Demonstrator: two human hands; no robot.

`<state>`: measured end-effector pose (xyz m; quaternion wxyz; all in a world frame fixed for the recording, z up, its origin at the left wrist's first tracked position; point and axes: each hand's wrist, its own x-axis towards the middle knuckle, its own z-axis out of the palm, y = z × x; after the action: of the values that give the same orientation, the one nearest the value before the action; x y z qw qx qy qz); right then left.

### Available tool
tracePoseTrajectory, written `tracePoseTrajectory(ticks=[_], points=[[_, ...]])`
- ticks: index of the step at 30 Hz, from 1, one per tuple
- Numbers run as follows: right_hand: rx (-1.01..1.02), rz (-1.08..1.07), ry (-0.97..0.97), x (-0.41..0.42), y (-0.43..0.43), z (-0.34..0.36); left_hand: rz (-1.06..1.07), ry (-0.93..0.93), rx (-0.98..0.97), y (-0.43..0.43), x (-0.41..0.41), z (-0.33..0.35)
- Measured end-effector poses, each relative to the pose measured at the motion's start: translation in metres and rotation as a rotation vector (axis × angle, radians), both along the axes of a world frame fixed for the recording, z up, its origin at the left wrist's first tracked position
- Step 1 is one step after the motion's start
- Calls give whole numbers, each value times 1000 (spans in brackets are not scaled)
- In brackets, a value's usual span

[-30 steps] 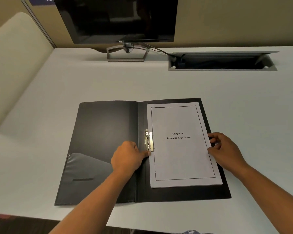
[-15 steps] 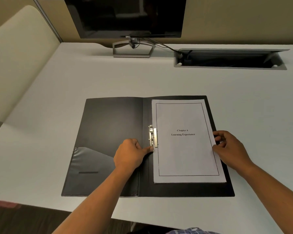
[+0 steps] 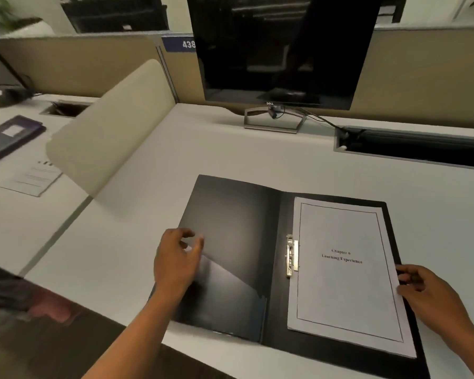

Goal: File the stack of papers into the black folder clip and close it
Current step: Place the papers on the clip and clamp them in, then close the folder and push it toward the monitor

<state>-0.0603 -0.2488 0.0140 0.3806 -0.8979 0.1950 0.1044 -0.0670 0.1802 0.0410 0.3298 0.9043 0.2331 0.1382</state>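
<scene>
The black folder (image 3: 230, 228) lies open and flat on the white desk. A stack of white papers (image 3: 345, 291), titled "Chapter 6 Learning Experience", rests on its right half. The metal clip (image 3: 292, 255) lies flat over the papers' left edge. My left hand (image 3: 175, 261) hovers at the left edge of the folder's left cover, fingers apart, touching or just above it. Resting on the right edge of the papers, my right hand (image 3: 427, 294) has its fingers curled.
A black monitor (image 3: 279, 50) on a stand is behind the folder. An open cable tray (image 3: 411, 144) is recessed at the back right. A beige divider (image 3: 107, 124) separates the neighbouring desk, which holds a dark folder (image 3: 8, 135) and a sheet (image 3: 33, 179).
My left hand left the clip and moved left to the outer edge of the left cover. The view swung up and to the left. My right hand stayed at the papers' edge.
</scene>
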Motion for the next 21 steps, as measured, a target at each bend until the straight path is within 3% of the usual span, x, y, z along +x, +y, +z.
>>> tracePoseTrajectory(ticks=[4, 6, 9, 13, 16, 19, 21], points=[[30, -11, 7, 1, 0, 4, 184, 173, -22, 53, -10, -12], [31, -32, 45, 3, -5, -1, 205, 273, -170, 67, -8, -17], [41, -65, 111, 14, -46, -49, 275, 247, -574, 69, -7, -1], [-42, -114, -62, 36, -96, -89, 234, 104, -709, 67, -13, 43], [69, -114, -138, 27, -58, -12, 101, -60, -755, 40, -17, 83], [196, 69, -189, -2, 31, 96, -97, -198, -844, -7, -21, 113], [329, 164, -185, -12, 62, 131, -246, -240, -903, -44, -23, 122]])
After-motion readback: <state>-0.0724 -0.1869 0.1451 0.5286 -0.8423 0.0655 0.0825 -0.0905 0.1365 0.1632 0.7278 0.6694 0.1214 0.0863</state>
